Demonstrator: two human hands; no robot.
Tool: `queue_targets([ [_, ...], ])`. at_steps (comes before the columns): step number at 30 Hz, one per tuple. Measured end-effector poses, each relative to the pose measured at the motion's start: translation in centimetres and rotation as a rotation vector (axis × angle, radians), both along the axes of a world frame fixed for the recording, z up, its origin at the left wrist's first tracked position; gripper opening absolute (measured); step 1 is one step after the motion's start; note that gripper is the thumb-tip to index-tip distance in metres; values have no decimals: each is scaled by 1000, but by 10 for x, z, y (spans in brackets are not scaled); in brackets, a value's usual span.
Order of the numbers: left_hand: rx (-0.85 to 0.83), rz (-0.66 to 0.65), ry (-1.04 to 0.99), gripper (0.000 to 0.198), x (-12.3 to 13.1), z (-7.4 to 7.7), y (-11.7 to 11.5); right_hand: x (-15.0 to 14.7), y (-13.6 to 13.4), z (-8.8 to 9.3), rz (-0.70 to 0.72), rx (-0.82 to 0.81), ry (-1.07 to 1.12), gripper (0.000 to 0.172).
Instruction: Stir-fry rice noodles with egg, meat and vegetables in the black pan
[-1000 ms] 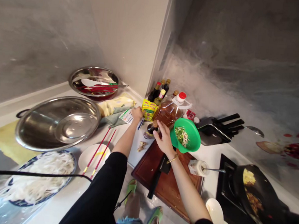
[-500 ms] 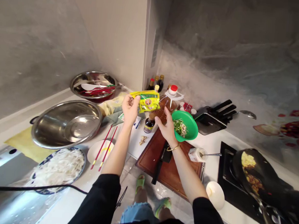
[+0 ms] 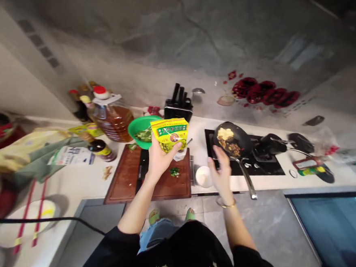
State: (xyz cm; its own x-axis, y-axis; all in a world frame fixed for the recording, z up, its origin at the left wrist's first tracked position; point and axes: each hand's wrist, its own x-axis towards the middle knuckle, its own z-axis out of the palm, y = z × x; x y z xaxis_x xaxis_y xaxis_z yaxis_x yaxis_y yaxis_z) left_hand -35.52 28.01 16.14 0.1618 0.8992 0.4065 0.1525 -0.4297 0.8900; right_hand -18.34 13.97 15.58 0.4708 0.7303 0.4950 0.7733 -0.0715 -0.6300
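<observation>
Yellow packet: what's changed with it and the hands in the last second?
The left hand picked the yellow packet up from beside the oil bottle and holds it upright over the cutting board. The right hand left the small dark bottle and hangs open near the pan. Bottles, green bowl and pan stayed put.
</observation>
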Motion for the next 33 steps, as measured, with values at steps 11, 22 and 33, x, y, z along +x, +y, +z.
queue_targets([
  [11, 114, -132, 480, 50, 227, 15, -52, 301, -140, -73, -453, -953, -471, 50],
  [22, 183, -89, 974, 56, 286, -2, -47, 341, -176, -75, -304, -813, -487, 47],
  [33, 104, -175, 1161, 60, 312, -13, -44, 353, -198, -52, -261, -763, -488, 43],
])
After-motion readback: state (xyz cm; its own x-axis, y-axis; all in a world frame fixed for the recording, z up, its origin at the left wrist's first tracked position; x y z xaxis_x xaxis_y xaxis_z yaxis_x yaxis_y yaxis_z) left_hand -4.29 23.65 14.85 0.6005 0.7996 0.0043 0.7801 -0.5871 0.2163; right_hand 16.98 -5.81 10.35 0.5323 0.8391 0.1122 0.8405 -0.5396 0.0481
